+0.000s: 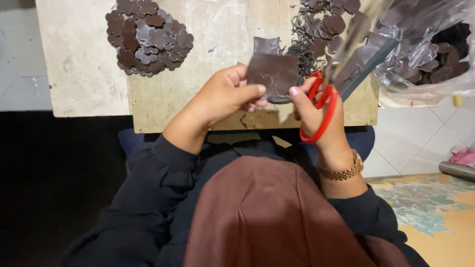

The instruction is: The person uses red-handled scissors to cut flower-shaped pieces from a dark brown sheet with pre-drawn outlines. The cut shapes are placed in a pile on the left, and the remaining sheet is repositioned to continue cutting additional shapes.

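My left hand (225,96) pinches a dark brown sheet (273,71) with faint flower outlines on it, thumb on its lower edge. My right hand (316,116) grips red-handled scissors (322,106), fingers through the loops; the blades reach under the sheet's lower right edge and are mostly hidden. Both hands hover over the front edge of a worn wooden board (163,106). A gold watch sits on my right wrist.
A pile of cut brown flower shapes (148,37) lies at the board's back left. Thin offcut scraps and more flowers (321,24) lie at the back right. A clear plastic bag (425,54) holding flowers rests to the right. White floor tiles surround the board.
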